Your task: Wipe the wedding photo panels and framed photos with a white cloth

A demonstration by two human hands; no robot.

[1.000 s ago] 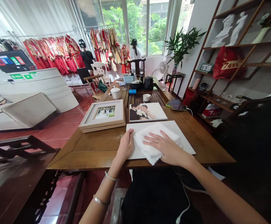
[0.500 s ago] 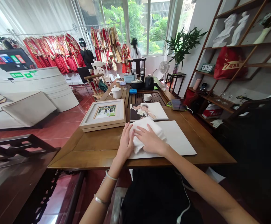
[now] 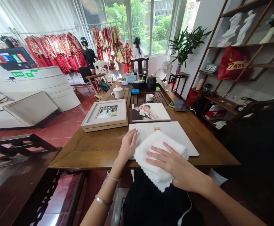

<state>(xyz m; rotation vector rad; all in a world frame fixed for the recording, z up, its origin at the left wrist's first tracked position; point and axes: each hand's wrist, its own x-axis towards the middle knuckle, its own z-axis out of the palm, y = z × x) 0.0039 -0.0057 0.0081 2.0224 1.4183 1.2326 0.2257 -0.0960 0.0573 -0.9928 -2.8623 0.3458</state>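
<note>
A folded white cloth lies over the near part of a white board, its front corner hanging past the table edge. My right hand rests on the cloth from above, fingers stretched out and apart. At the board's left edge, my left hand lies with fingers extended, touching the board's corner area. A small yellowish piece shows on the board just beyond the cloth. Behind the board is a photo print of a couple. To the left sits a light wooden picture frame, apparently stacked on another.
All this stands on a brown wooden table. Farther back are a white lidded cup, a small white bowl, a blue box and a phone with a cable. Two people stand near the clothes racks.
My right hand has slid the cloth toward me and to the right, over the table edge. The yellowish piece has come into view. My left hand has stayed near the board's left edge.
</note>
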